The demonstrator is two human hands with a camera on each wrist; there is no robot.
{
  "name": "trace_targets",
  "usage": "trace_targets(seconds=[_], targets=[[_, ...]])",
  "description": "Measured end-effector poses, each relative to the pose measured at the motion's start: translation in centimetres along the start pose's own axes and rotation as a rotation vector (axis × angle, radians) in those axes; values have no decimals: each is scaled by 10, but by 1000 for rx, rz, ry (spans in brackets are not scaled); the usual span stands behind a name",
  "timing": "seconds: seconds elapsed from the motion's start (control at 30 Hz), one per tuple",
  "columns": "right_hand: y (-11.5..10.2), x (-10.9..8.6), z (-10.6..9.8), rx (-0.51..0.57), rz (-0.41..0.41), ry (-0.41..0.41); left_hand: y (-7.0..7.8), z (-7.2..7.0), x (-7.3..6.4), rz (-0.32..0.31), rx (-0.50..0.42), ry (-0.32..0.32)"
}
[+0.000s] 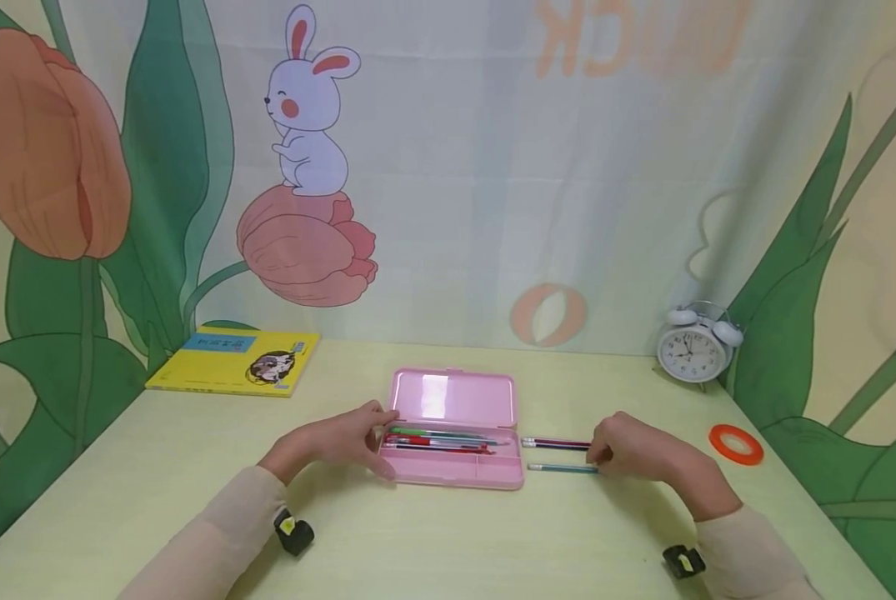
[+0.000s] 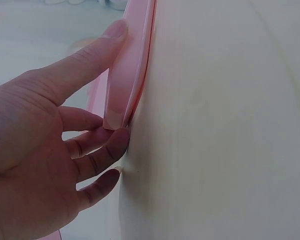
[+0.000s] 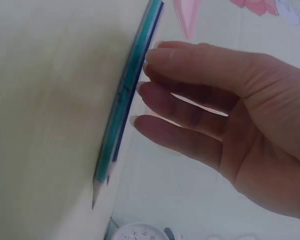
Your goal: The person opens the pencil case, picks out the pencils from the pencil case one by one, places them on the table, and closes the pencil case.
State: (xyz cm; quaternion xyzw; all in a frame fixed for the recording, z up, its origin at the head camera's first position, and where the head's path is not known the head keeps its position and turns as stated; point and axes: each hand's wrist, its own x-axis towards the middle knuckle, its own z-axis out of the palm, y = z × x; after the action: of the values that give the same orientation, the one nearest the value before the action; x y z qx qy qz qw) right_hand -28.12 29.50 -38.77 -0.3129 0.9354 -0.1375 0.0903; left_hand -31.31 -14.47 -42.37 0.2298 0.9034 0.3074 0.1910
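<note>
A pink pencil case (image 1: 451, 482) lies open on the table, its lid tilted back. Inside are several pens and pencils (image 1: 440, 442), red, green and pale ones among them. My left hand (image 1: 342, 437) grips the case's left end; in the left wrist view its thumb lies along the near side and its fingers bend round the corner. Right of the case lie dark-striped pencils (image 1: 556, 443) and a teal pencil (image 1: 563, 468). My right hand (image 1: 631, 448) is over their right ends. In the right wrist view its loosely bent fingertips come close to the dark pencil; contact is unclear.
A yellow book (image 1: 230, 362) lies at the back left. At the back right stands a white twin-bell alarm clock (image 1: 691, 352). An orange ring (image 1: 736, 444) lies near the right edge. A printed curtain (image 1: 448, 208) hangs behind the table.
</note>
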Motion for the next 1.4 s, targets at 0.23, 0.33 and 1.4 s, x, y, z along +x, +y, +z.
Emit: trace_targets(seconds=[0.23,0.33,1.4], targets=[[-6,7,2,-4,38,3,0,-1,-1,0,5,-2],[-8,10,4,-21,49,6,0,-2,-1,-1,4,2],[-9,29,6,-250,50,56,-3,-1,1,12,-5,-6]])
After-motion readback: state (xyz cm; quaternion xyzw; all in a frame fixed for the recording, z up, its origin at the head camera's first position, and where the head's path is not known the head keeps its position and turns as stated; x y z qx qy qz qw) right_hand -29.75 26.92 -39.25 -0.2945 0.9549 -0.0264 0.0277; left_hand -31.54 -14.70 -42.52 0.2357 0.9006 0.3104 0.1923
